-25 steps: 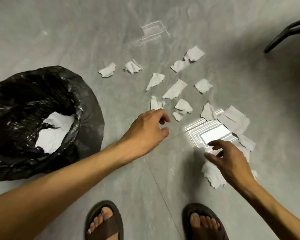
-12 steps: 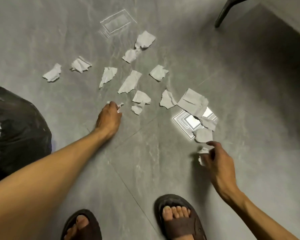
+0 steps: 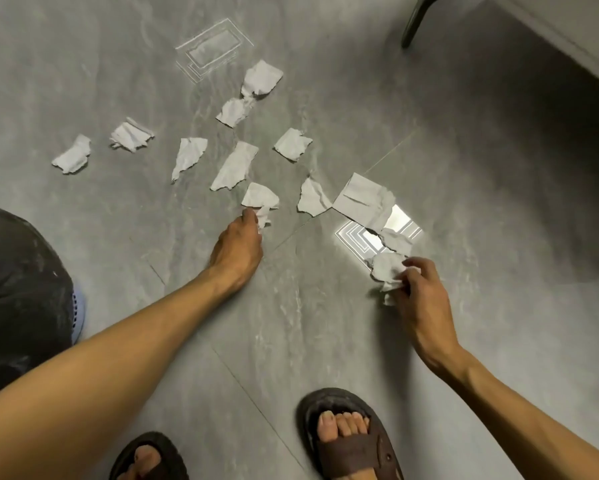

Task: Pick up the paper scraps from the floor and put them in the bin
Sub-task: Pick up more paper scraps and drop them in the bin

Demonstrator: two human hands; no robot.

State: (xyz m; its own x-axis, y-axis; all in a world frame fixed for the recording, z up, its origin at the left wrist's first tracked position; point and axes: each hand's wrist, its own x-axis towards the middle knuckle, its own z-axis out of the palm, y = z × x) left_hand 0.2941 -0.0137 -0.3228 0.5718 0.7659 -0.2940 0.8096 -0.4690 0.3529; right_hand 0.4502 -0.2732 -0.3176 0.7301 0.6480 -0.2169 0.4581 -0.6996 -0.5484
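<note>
**Both hands on scraps**

The left hand [image 3: 237,247] is closed, its fingers [image 3: 251,216] pinching a small scrap [image 3: 264,216] on the floor [image 3: 325,323]. The right hand [image 3: 421,292] pinches a crumpled scrap [image 3: 386,268]. More scraps [image 3: 235,166] lie scattered ahead. The bin [image 3: 17,292] sits at the left edge.
</note>
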